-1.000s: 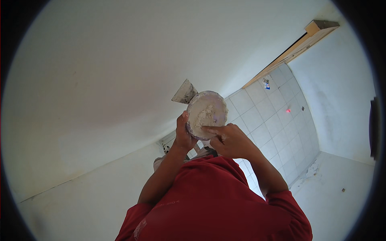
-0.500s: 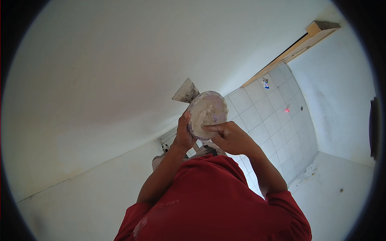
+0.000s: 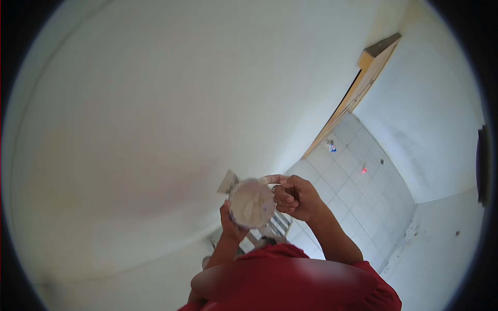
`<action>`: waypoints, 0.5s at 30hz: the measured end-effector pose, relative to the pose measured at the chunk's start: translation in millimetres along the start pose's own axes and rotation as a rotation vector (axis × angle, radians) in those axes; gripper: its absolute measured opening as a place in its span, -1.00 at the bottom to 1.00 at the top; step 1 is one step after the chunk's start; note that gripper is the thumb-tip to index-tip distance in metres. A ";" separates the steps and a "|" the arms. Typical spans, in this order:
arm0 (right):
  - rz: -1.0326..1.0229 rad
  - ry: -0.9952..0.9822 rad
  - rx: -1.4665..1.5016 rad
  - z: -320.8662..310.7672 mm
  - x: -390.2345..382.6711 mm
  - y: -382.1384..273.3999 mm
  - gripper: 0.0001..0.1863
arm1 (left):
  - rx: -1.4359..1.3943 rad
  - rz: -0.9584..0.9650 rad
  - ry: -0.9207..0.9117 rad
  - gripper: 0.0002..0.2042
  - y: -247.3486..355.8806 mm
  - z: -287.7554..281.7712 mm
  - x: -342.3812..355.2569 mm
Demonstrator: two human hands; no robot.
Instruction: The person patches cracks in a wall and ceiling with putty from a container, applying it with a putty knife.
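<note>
My left hand [image 3: 231, 227] is closed around the side of a round tub [image 3: 232, 210] and holds it up in front of me. Inside the tub lies whitish putty [image 3: 252, 203], rough on top. A putty knife [image 3: 227, 182] with a smeared flat blade sticks out past the tub's far left rim; its handle is hidden. Just right of the tub is my right hand [image 3: 303, 199], index finger stretched out toward the wall side with putty on its tip. Its other fingers are loosely curled, with no tool in them.
A large pale wall [image 3: 129, 114] fills the left and far side. Below are a tiled floor [image 3: 353, 181], slatted ladder-like steps [image 3: 280, 223] by my legs, and a small blue-and-white packet [image 3: 331, 146]. A wooden frame [image 3: 365, 62] stands at the far right.
My right index finger has come out of the tub and now points past its right rim with putty on it. Tub, putty knife and left hand appear lower in view as the view shifted.
</note>
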State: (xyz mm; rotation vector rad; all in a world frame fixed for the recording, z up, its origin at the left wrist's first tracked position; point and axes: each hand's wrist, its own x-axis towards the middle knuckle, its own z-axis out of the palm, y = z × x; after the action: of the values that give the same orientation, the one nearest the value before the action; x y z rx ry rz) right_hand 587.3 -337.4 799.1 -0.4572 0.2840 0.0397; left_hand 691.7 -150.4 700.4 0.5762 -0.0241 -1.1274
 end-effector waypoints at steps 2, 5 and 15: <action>-0.151 -0.064 -0.076 24.1 8.3 -34.5 -0.55 | 0.035 0.028 0.090 -0.12 -1.0 4.7 -8.1; -0.669 0.059 -0.317 65.0 1.9 -102.5 -0.49 | 0.024 -0.023 0.077 -0.10 -9.2 2.9 -9.5; -1.389 0.261 -0.708 159.3 17.9 -288.6 -0.44 | 0.118 0.080 -0.081 -0.18 -1.6 29.7 -6.7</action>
State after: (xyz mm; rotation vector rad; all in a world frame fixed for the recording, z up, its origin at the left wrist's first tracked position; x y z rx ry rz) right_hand 675.3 -526.6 1055.0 -1.2865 0.1495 -1.3205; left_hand 678.5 -157.7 726.8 0.6290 -0.1826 -1.0758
